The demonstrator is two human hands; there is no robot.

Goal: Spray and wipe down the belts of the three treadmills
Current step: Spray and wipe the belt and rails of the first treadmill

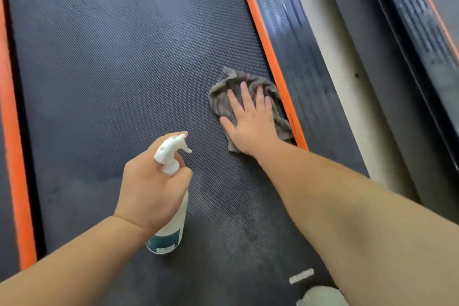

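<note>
— How did our belt (pixel 124 69) lie?
— Lengthwise, running away from us. Our right hand (pixel 250 122) pressed the grey cloth (pixel 223 97) flat, fingers straight, against the right orange strip (pixel 268 52).
— Our left hand (pixel 151 186)?
— It gripped the spray bottle (pixel 171 228) above the belt, nozzle toward the cloth.

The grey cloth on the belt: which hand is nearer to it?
Right. The right hand lies flat on the grey cloth; the left hand is apart from it, to its left and nearer the camera, gripping a spray bottle.
</note>
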